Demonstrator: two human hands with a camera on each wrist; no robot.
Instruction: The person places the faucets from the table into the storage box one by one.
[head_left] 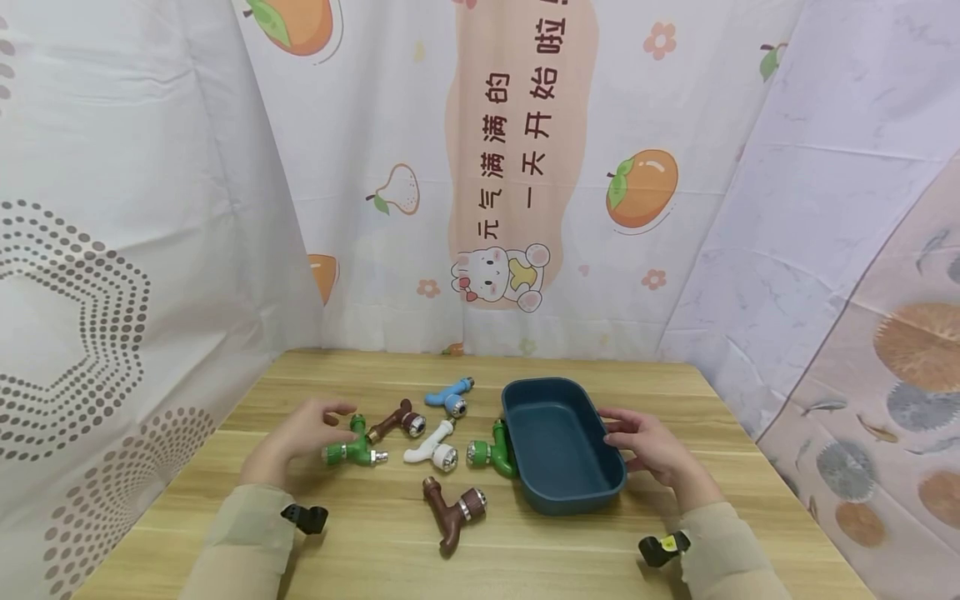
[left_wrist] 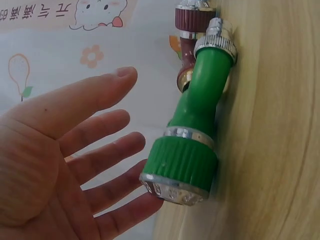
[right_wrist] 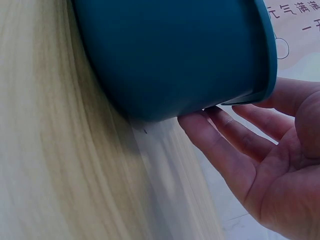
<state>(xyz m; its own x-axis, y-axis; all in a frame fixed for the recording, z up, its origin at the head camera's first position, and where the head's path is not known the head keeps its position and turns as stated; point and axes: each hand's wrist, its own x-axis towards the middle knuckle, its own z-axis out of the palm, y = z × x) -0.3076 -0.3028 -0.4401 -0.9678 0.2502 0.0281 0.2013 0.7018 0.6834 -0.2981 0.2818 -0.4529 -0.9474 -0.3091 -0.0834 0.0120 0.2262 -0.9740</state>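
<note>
My left hand (head_left: 300, 435) is beside a green faucet (head_left: 357, 451) at the left of the table. In the left wrist view its fingers are spread and loosely bent around the knob end of that green faucet (left_wrist: 187, 155), without gripping it. My right hand (head_left: 647, 446) is at the right side of a dark blue rectangular basin (head_left: 567, 437). The right wrist view shows its loosely extended fingertips (right_wrist: 192, 122) against the outer wall of the basin (right_wrist: 175, 60), the thumb up near the rim.
Between the hands lie a brown faucet (head_left: 392, 422), a blue faucet (head_left: 448, 397) and a white faucet (head_left: 430, 448). A second green faucet (head_left: 501, 454) lies against the basin's left side. Closer to me is another brown faucet (head_left: 452, 515). Printed curtains (head_left: 390, 275) enclose the wooden table (head_left: 360, 542).
</note>
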